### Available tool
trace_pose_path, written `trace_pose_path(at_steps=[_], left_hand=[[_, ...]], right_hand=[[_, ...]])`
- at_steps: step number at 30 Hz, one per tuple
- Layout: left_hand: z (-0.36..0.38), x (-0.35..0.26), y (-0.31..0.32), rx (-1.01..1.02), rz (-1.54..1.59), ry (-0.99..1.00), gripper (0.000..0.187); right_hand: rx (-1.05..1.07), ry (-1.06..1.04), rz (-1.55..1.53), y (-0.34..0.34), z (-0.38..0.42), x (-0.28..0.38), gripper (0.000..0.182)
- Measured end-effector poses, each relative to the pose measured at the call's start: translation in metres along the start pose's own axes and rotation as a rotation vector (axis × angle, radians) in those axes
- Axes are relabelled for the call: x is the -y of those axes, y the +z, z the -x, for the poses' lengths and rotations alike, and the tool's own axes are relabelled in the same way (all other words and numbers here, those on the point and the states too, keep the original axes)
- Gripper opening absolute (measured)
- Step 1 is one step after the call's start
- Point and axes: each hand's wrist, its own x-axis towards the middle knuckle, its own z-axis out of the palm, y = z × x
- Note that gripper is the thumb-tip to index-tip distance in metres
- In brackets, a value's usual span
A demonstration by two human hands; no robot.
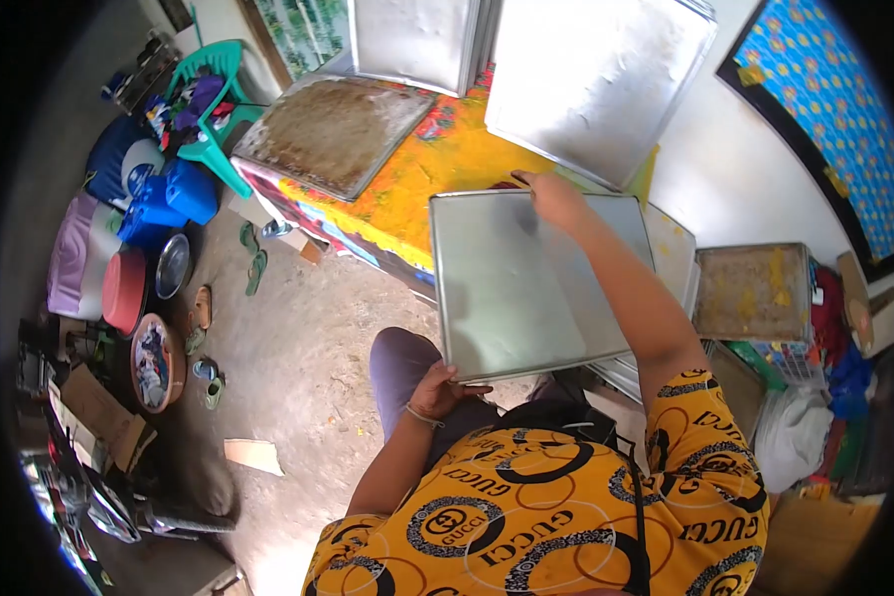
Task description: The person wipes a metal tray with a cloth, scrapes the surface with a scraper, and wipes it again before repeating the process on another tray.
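I hold a clean metal baking tray [526, 283] tilted over my lap. My left hand [437, 389] grips its near edge by the bottom corner. My right hand [551, 196] holds the far edge at the top. Under the tray's right side lies a stack of similar trays [671, 248]. A dirty, yellow-stained tray [755, 293] sits further right. Behind the held tray is a table with a yellow patterned cloth [437, 169].
A grimy brown tray [333, 129] lies on the table, and two clean trays [586, 79] lean against the wall behind it. A green plastic chair [214, 109], blue containers [174, 199], bowls [124, 290], sandals [253, 260] and cardboard [253, 455] sit on the dirt floor to the left.
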Motion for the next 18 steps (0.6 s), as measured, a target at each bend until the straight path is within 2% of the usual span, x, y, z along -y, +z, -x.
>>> trace_pose_path(at_steps=[4,7,10,13,16,18], left_hand=[[-0.004,-0.007,-0.002,0.034,0.025,-0.014,0.049],[-0.003,-0.013,-0.001,0.062,-0.01,-0.029,0.054],[-0.004,-0.01,-0.014,0.018,-0.022,0.008,0.055],[-0.009,-0.022,0.003,-0.049,0.048,0.01,0.052],[-0.024,-0.034,0.019,-0.208,-0.045,-0.092,0.058],[-0.035,-0.039,0.031,-0.239,-0.126,-0.117,0.054]], right_hand=[[-0.095,-0.109,0.107,0.011,-0.051,0.016,0.04],[-0.488,-0.153,0.491,0.035,-0.075,0.019,0.045],[0.07,0.194,0.241,0.038,-0.104,-0.001,0.048],[0.097,0.225,0.125,0.047,-0.099,-0.03,0.047],[0.01,0.241,0.005,0.04,-0.083,-0.041,0.042],[-0.082,0.209,-0.069,0.032,-0.073,-0.048,0.044]])
